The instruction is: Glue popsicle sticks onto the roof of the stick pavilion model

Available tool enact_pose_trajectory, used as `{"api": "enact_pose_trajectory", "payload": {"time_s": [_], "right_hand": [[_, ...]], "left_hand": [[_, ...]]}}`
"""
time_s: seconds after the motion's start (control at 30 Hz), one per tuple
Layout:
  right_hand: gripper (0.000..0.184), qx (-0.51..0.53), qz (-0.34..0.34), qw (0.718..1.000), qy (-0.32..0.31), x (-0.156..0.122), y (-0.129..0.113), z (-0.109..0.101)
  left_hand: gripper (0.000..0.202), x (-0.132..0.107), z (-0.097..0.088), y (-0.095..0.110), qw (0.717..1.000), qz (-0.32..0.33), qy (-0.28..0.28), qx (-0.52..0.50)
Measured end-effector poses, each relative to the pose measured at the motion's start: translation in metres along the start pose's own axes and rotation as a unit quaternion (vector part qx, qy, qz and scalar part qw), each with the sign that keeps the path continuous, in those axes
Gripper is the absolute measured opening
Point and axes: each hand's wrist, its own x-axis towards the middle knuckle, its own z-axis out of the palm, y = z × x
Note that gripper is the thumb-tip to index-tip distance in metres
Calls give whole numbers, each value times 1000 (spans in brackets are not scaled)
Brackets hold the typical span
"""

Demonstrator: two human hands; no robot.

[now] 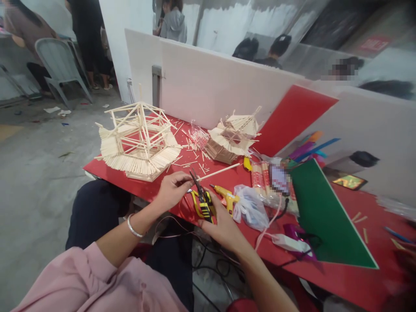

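My right hand [224, 223] is wrapped round the black-and-yellow handles of long-nosed pliers [204, 203], their dark jaws pointing up and away from me. Close by on the left, my left hand [173, 189] pinches the near end of a thin wooden stick [222, 170]. From the fingertips the stick runs past the jaws and out to the right; whether the jaws touch it I cannot tell. Beyond my left hand stands a roofed model of wooden sticks [139, 149]. A yellow glue gun [228, 197] lies just right of the pliers.
A smaller stick model [232, 136] stands at the back among scattered stick pieces. To the right are a plastic bag [250, 208], packs of sticks [260, 177], a green board [328, 216] and a power strip [290, 243]. White panels [221, 91] border the red table. Cables hang below.
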Motion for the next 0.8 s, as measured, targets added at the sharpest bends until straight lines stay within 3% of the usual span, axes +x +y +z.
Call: {"api": "enact_pose_trajectory", "payload": {"time_s": [0.2,0.43,0.6,0.8], "right_hand": [[68,33,-38,999,13,-2,4,7],[61,79,-25,997,-7,3,16,16],[65,69,-53,996,10,4,12,16],[64,57,-37,997,-28,0,19,17]], "left_hand": [[11,-2,-1,1,997,58,-9,57],[16,-8,-4,0,989,86,-14,116],[19,-8,-5,-1,994,53,-48,85],[17,-8,-7,2,996,-28,-74,44]]}}
